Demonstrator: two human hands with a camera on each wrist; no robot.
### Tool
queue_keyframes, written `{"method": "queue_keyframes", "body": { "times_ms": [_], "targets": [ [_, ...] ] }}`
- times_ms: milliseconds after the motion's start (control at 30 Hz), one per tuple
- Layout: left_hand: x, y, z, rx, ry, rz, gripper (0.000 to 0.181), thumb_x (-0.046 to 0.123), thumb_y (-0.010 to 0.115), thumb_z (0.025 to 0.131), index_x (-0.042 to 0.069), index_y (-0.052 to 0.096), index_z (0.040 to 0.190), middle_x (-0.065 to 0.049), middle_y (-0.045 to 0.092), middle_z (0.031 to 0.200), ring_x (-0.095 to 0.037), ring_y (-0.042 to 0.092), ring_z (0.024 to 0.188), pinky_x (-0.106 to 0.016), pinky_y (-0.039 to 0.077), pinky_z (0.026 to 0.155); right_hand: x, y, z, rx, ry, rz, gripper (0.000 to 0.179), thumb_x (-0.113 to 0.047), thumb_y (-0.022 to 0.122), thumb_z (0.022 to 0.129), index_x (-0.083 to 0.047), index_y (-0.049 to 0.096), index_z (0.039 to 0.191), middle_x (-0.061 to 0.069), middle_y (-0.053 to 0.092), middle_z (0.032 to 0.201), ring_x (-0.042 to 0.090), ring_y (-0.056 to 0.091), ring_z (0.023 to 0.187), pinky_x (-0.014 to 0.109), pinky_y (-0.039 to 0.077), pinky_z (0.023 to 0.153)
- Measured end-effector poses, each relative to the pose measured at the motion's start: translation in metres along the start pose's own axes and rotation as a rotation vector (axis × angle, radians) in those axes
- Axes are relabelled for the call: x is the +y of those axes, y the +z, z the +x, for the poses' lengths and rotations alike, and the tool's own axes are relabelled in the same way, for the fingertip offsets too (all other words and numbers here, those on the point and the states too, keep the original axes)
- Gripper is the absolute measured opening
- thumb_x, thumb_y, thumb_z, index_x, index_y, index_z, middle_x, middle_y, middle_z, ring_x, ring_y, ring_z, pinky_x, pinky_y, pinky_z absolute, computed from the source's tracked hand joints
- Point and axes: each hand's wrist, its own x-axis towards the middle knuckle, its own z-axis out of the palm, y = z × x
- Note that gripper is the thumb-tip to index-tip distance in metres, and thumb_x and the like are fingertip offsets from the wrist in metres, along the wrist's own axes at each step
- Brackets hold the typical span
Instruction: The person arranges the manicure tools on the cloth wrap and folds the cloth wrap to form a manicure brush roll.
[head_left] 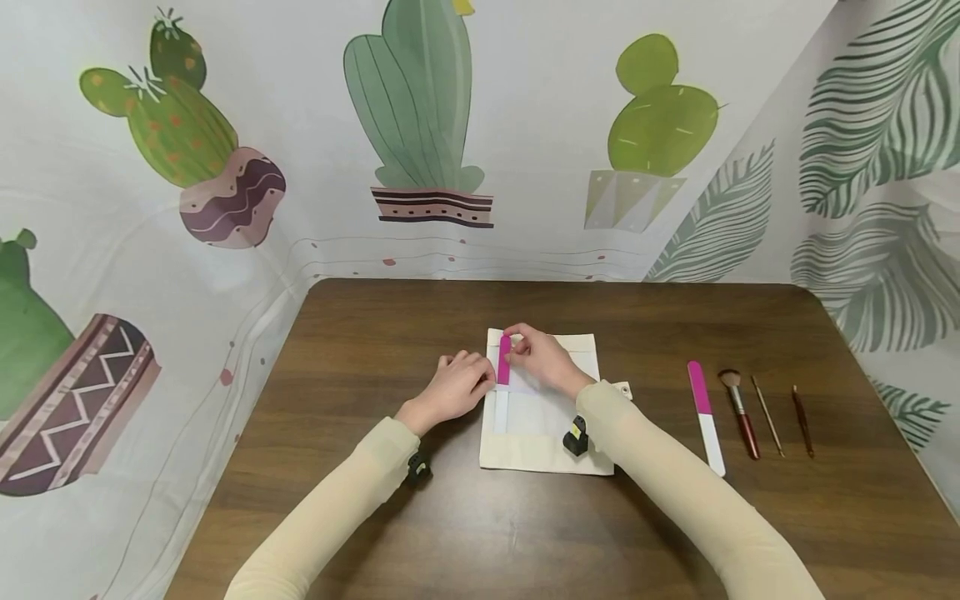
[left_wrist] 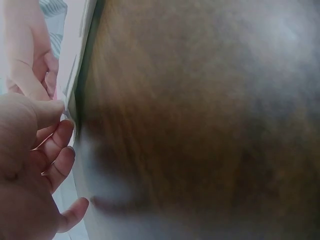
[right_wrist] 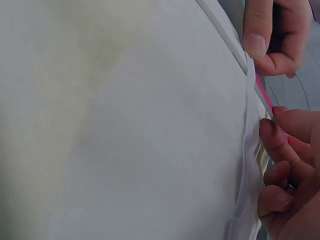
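Tabletop [head_left: 360,333] brown wood, cactus-print cloth [head_left: 540,100] behind; right grip [head_left: 546,360] pinches pink file [head_left: 504,367], left grip [head_left: 456,387] pinches pouch [head_left: 536,454].

Both sleeved arms reach in from the near side, the left arm [head_left: 337,504] and right arm [head_left: 678,479] slanting toward each other. I see the left hand [head_left: 456,387] pinching, little finger held apart; just to its right and slightly farther off, the right hand [head_left: 546,358] pinches with thumb and fingertips.
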Motion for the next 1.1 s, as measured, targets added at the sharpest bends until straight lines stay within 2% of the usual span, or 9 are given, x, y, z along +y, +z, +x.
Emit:
{"method": "queue_keyframes", "body": {
  "times_ms": [267,600,867,1100],
  "targets": [
    [0.000,0.000,0.000,0.010,0.004,0.004,0.009,0.025,0.065,0.104,0.018,0.066,0.099,0.002,0.065,0.102,-0.022,0.054,0.103,-0.054,0.038,0.093,-0.001,0.004,-0.003,-0.006,-0.006,-0.061,0.043,-0.018,0.072,0.096,-0.013,0.060,0.137,0.003,0.073,0.098,0.018,0.064,0.084,0.037,0.049,0.079],
    [0.000,0.001,0.000,0.018,0.005,0.004,0.008,0.024,0.066,0.104,0.018,0.066,0.098,0.002,0.065,0.103,-0.022,0.054,0.103,-0.056,0.038,0.094,-0.005,0.006,-0.012,-0.026,-0.018,-0.068,0.041,-0.016,0.073,0.095,-0.012,0.062,0.135,0.002,0.070,0.092,0.014,0.058,0.074,0.032,0.045,0.069],
    [0.000,0.001,0.000,0.021,0.004,0.001,0.008,0.023,0.066,0.104,0.017,0.067,0.099,0.001,0.066,0.103,-0.023,0.055,0.103,-0.057,0.038,0.095,-0.005,0.007,-0.014,-0.021,-0.022,-0.086,0.043,-0.017,0.074,0.095,-0.011,0.062,0.135,0.001,0.070,0.093,0.014,0.059,0.075,0.032,0.046,0.070],
    [0.001,0.002,-0.001,0.026,0.010,0.004,0.009,0.022,0.066,0.104,0.016,0.066,0.097,0.000,0.065,0.102,-0.024,0.055,0.104,-0.058,0.037,0.096,-0.003,0.009,-0.015,-0.025,-0.047,-0.176,0.041,-0.019,0.077,0.094,-0.010,0.065,0.133,0.000,0.069,0.093,0.014,0.059,0.077,0.034,0.047,0.074]
  ]
}}
